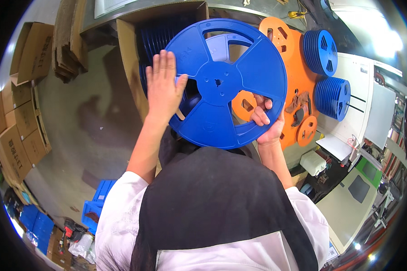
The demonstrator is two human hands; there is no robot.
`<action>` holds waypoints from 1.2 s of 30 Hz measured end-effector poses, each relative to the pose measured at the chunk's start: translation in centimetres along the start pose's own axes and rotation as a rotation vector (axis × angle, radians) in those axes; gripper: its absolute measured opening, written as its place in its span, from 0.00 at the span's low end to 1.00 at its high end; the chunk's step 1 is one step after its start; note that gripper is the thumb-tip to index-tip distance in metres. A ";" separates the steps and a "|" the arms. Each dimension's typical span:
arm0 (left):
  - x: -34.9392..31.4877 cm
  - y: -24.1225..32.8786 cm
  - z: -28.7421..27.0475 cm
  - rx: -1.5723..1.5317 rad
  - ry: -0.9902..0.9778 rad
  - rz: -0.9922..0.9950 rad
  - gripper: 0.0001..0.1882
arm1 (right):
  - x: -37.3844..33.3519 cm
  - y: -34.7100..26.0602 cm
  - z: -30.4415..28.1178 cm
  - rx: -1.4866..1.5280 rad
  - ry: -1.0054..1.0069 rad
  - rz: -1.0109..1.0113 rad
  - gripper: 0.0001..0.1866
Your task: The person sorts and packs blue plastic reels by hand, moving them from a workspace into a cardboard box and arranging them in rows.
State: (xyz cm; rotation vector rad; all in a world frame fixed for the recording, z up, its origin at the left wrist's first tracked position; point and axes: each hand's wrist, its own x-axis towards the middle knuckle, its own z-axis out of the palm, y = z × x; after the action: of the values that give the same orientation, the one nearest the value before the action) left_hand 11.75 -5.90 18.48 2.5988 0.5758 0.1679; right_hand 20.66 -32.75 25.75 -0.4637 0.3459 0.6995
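Observation:
In front of my chest is a large round blue plastic reel (219, 83), its face toward me, with wide cutouts and a small centre hole. My right hand (269, 119) grips its lower right side, the fingers curled through a cutout. Against the reel's left edge lies my left hand (163, 83), fingers stretched out and flat. Just beyond, a cardboard box (133, 72) stands with several blue reels (156, 38) packed upright in it. The held reel hides part of that box.
An orange machine plate (298, 67) with cutouts stands at right, brown gloves (298, 104) on it. Beside it, two stacks of blue reels, an upper one (320, 53) and a lower one (332, 98), sit on rods. Flattened cardboard (70, 40) and stacked cartons (20, 131) are at left.

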 end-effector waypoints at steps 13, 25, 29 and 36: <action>-3.4 5.5 -1.9 -0.075 -0.053 0.073 0.35 | 0.6 0.0 -0.3 -0.007 0.023 -0.023 0.30; -3.3 4.6 -1.2 -0.331 0.199 -0.035 0.28 | 0.7 0.0 1.7 -0.152 -0.022 -0.058 0.32; -3.2 6.4 0.2 -0.717 -0.079 -0.231 0.40 | 0.9 2.9 4.7 -0.465 -0.041 -0.030 0.33; -2.5 3.5 -0.9 -1.997 -0.194 -0.553 0.33 | 1.3 2.6 7.0 -0.885 -0.002 0.124 0.34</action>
State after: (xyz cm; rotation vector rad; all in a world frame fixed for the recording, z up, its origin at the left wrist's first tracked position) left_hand 10.56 -9.44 20.85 0.4933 0.5192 0.1527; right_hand 20.85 -26.77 30.33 -1.2860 0.0414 0.9606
